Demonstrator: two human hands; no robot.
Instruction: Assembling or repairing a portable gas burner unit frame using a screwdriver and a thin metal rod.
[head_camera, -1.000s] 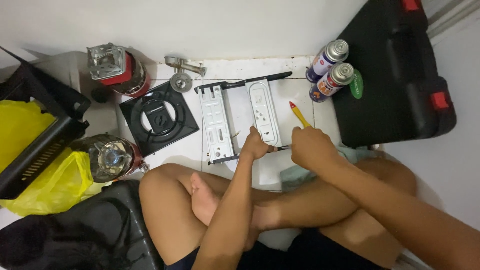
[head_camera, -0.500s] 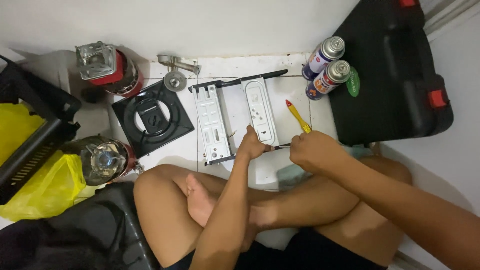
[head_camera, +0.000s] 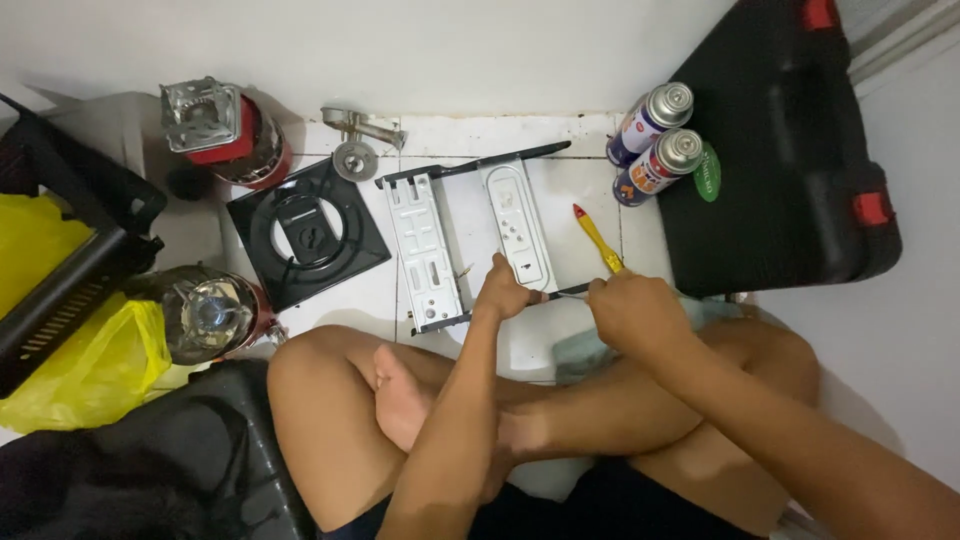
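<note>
Hands (head_camera: 505, 290) (head_camera: 635, 310) stay on metal frame (head_camera: 470, 240), yellow-handled tool (head_camera: 597, 238) unmoved.

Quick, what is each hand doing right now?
Left hand: closed on the near edge of the grey metal frame.
Right hand: closed on a yellow-handled screwdriver.

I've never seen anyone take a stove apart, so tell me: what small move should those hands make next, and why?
Probably press the yellow-handled screwdriver squarely and turn. The right hand holds it, its dark shaft reaching to the near edge of the grey metal stove frame, where the left hand steadies the frame. The tip itself is hidden.
</note>
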